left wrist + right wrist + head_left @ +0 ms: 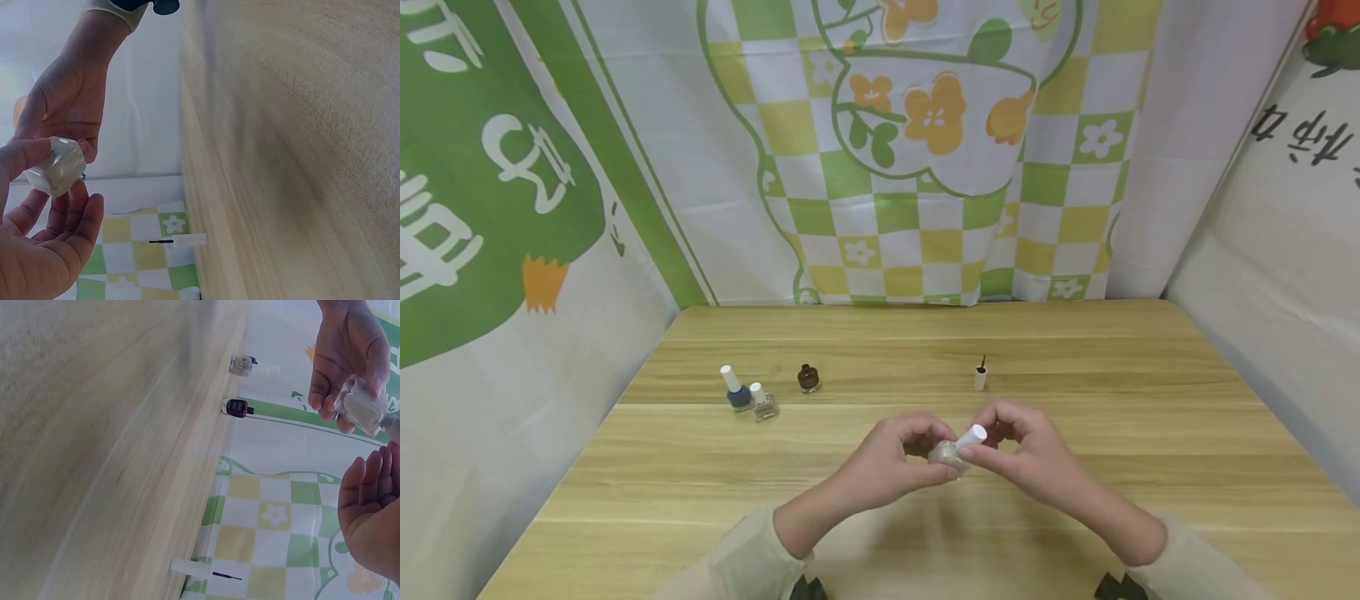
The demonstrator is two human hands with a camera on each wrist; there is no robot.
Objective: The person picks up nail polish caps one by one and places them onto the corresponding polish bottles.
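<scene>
Above the front middle of the table, my left hand [880, 462] pinches a nail polish bottle [943, 456] of clear glass with pale, whitish polish. The thumb and fingers of my right hand [1037, 457] grip its white cap [974, 436], which sits at the bottle's neck and tilts up to the right. From the left wrist view, the bottle [59, 167] shows its flat base between thumb and fingertips. In the right wrist view, the cap [392, 427] is partly cut off by the frame edge. Whether the cap is screwed tight I cannot tell.
A white brush cap [981, 378] stands on the table with its dark brush upward. A dark, uncapped polish bottle [808, 379] stands farther left. Beside it are a blue bottle [739, 394] and a clear bottle [765, 407], both white-capped. Printed cloths [917, 242] surround the wooden table [880, 333].
</scene>
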